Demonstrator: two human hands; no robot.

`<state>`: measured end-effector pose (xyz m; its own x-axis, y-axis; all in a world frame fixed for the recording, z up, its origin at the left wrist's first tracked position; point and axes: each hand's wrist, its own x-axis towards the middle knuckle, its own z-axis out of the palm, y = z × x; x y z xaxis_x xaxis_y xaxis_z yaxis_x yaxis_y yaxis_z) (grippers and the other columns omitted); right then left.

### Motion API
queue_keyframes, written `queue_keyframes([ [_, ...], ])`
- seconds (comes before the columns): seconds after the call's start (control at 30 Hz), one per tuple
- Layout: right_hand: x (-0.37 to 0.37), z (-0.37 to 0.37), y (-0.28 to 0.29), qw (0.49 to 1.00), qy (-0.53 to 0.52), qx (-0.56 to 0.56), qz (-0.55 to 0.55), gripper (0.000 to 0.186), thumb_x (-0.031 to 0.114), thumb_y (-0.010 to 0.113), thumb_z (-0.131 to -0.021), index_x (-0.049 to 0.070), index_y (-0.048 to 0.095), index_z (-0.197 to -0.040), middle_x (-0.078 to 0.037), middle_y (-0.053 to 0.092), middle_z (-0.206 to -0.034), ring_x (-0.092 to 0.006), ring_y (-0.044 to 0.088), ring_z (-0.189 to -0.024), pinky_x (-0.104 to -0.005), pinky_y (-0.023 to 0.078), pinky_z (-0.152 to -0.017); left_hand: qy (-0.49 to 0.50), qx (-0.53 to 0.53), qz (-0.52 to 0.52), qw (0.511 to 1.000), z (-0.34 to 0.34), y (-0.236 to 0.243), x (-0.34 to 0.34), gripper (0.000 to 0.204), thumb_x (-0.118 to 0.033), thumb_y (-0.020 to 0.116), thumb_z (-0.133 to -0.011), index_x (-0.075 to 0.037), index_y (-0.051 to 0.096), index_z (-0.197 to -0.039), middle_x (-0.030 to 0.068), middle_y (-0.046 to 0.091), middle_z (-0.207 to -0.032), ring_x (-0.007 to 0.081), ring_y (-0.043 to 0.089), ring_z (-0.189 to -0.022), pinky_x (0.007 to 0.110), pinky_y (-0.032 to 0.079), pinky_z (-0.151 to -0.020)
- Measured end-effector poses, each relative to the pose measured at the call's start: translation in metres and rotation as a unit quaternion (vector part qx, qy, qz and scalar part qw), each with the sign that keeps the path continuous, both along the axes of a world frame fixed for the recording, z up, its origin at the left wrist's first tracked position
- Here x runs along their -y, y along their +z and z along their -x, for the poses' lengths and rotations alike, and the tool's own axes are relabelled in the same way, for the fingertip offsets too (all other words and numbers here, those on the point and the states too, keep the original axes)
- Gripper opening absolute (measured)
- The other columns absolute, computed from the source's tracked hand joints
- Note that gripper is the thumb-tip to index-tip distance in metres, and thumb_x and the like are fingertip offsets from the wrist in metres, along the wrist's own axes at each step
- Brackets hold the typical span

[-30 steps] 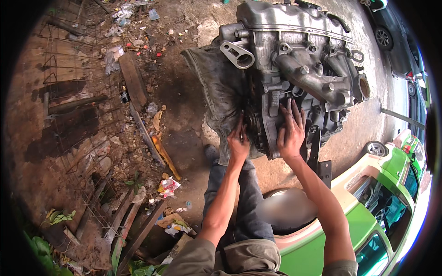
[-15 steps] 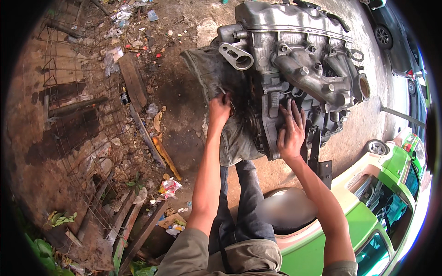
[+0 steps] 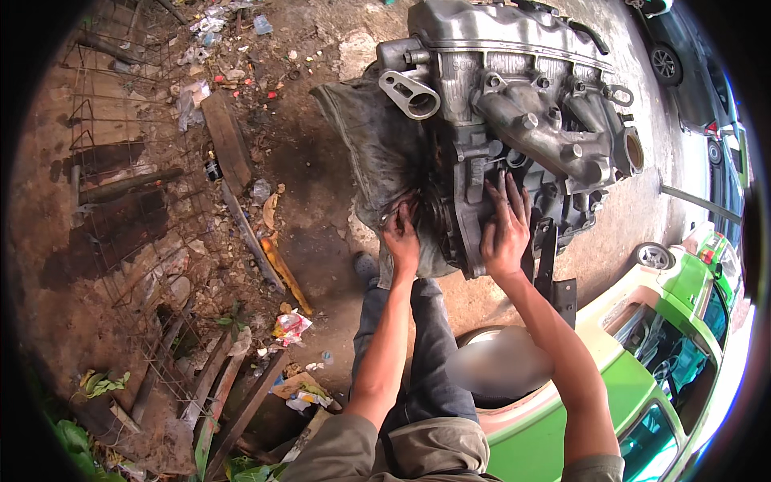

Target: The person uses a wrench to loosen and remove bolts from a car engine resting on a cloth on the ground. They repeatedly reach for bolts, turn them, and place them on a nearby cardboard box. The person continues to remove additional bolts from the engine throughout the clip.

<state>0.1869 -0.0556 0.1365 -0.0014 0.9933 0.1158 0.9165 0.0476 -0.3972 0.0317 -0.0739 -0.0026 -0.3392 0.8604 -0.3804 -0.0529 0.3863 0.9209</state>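
Observation:
A grey metal engine (image 3: 514,104) with a branching manifold (image 3: 538,136) stands in front of me. Against its near side lies my right hand (image 3: 506,233), fingers spread and stretched upward over the dark casing (image 3: 474,185); dirt darkens the fingertips. My left hand (image 3: 401,241) is closed, fingers pinched together beside the engine's left end, over a dirty grey-green cloth (image 3: 361,153). What sits in that pinch is too small and dark to make out. A dark round part (image 3: 438,217) at the engine's lower left end is partly in shadow.
Wood planks (image 3: 229,140), wire mesh (image 3: 120,161) and scattered litter (image 3: 291,328) cover the ground on the left. A green and cream vehicle (image 3: 554,418) stands close on the right, with a dark car (image 3: 683,72) farther off. A black bracket (image 3: 554,281) juts from the engine's near side.
My left hand has come down toward me and slightly right; the thin light rod seen at its fingers earlier no longer shows clearly. My right hand stays almost in place. A shoe shows now.

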Motion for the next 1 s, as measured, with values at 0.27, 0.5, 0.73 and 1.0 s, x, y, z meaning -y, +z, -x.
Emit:
queue_keyframes([
  [0.27, 0.001, -0.002, -0.002, 1.000, 0.007, 0.004, 0.001, 0.063, 0.001, 0.049, -0.072, 0.000, 0.057, -0.134, -0.018, 0.047, -0.151, -0.0363, 0.039, -0.144, -0.0550, 0.023, -0.120, -0.035, -0.034, -0.144, 0.988, -0.013, 0.002, 0.017, 0.030, -0.003, 0.051, -0.101, 0.006, 0.062, -0.128, 0.0209, 0.066, -0.128, 0.0295, 0.065, -0.117, 0.036, 0.049, -0.100],
  [0.5, 0.001, -0.001, -0.002, 1.000, 0.004, -0.002, -0.008, 0.063, 0.000, 0.048, -0.072, 0.000, 0.056, -0.135, -0.017, 0.047, -0.151, -0.0360, 0.039, -0.144, -0.0548, 0.023, -0.120, -0.129, -0.125, -0.195, 0.964, -0.013, 0.010, 0.019, 0.045, 0.006, 0.049, -0.097, 0.002, 0.052, -0.141, 0.0253, 0.058, -0.137, 0.0402, 0.056, -0.128, 0.042, 0.048, -0.102],
  [0.73, 0.000, 0.000, -0.001, 1.000, 0.001, 0.001, -0.003, 0.064, 0.000, 0.048, -0.072, 0.000, 0.055, -0.136, -0.018, 0.049, -0.150, -0.0361, 0.039, -0.144, -0.0545, 0.023, -0.120, -0.167, -0.154, -0.197, 0.954, 0.006, 0.012, 0.007, 0.043, 0.002, 0.054, -0.095, 0.000, 0.056, -0.138, 0.0265, 0.066, -0.119, 0.0421, 0.067, -0.105, 0.045, 0.054, -0.084],
  [1.0, 0.001, 0.000, -0.001, 1.000, 0.000, -0.001, -0.005, 0.063, -0.001, 0.049, -0.071, 0.001, 0.057, -0.134, -0.018, 0.048, -0.151, -0.0363, 0.039, -0.144, -0.0544, 0.024, -0.120, -0.298, -0.250, -0.029, 0.921, 0.028, -0.004, -0.089, 0.022, -0.016, 0.063, -0.097, 0.004, 0.070, -0.101, 0.0168, 0.073, -0.077, 0.0301, 0.070, -0.063, 0.043, 0.052, -0.059],
])
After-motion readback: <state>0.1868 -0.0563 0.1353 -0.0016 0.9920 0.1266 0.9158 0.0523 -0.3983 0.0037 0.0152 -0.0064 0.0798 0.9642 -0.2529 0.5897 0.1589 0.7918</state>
